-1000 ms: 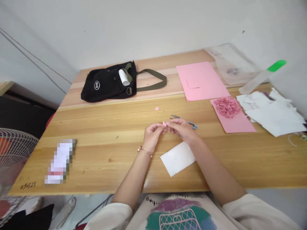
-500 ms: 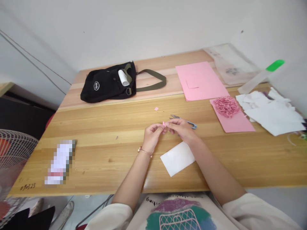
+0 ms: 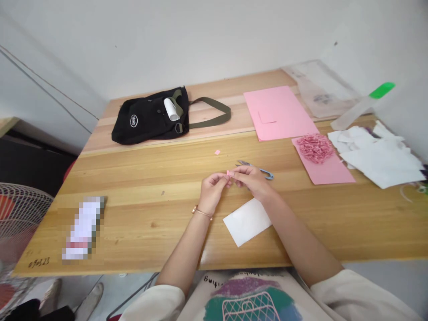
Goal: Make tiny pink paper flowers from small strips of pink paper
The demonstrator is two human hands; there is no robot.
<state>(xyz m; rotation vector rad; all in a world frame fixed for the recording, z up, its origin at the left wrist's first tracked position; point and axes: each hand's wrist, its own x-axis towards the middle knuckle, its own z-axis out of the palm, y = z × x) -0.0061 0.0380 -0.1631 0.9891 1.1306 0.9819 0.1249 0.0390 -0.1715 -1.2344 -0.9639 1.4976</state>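
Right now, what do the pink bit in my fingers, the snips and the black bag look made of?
Pink bit: probably matte paper, coloured like the large pink sheet, but mostly covered. Snips: apparently metal blades, grey and thin; the blue handle may be plastic or coated metal. Black bag: likely fabric, matte with a soft outline.

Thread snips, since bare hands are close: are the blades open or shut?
Open: the thread snips show separated blade tips beside the right hand.

At six o'clock sits a cream shirt (image 3: 194, 292) with loose short sleeves (image 3: 364, 296). Its print (image 3: 214, 303) shows purple above teal, a pink lattice shape (image 3: 250, 304) on the teal, black lettering (image 3: 211, 280) towards ten o'clock. A thin rose-gold bracelet (image 3: 203, 213) rings the left wrist (image 3: 205, 207).
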